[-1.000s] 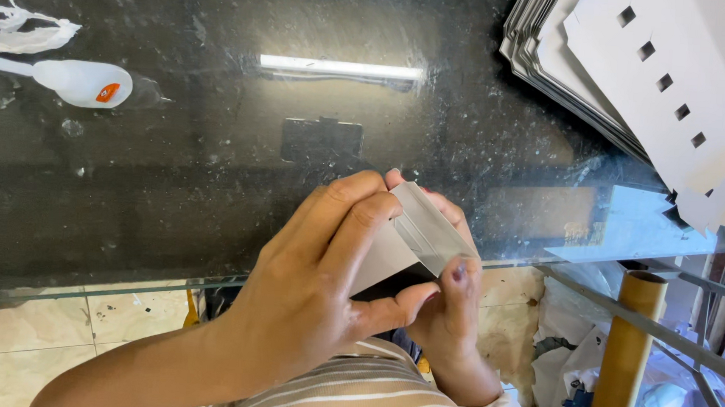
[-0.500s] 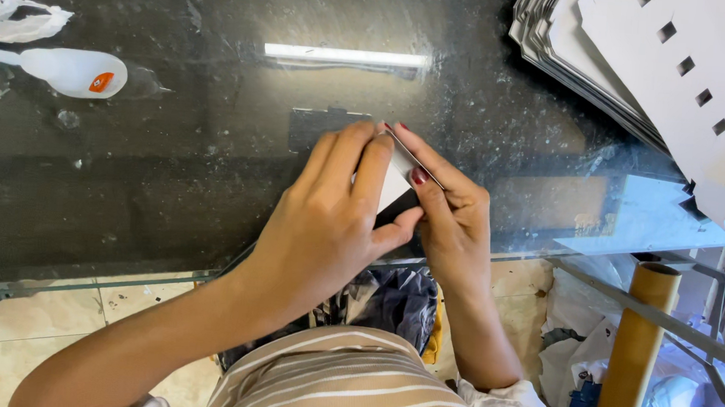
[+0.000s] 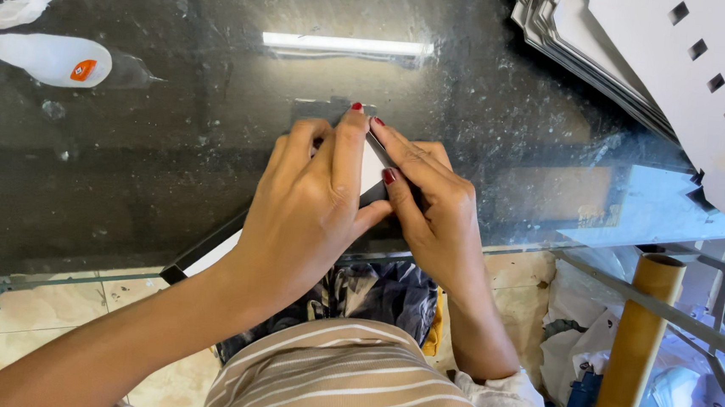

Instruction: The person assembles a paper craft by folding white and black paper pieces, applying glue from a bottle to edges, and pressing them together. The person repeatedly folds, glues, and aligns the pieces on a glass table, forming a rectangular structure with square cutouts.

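My left hand (image 3: 307, 204) and my right hand (image 3: 428, 208) press together on a small folded piece of white card (image 3: 372, 168) with a dark underside. It lies flat on the dark glass table (image 3: 169, 173) near its front edge. Both index fingertips meet at the card's far end. Most of the card is hidden beneath my fingers and palms. A long strip of white card with a dark edge (image 3: 210, 257) runs out from under my left hand toward the table's front edge.
A stack of white die-cut card sheets (image 3: 686, 73) with square holes fills the back right corner. A white squeeze bottle (image 3: 45, 58) and a crumpled white scrap (image 3: 6, 4) lie at the back left. A cardboard tube (image 3: 637, 350) stands on the floor to the right.
Both hands have carried the folded card forward from the table's edge and pressed it flat on the glass. It was held tilted up a second ago.
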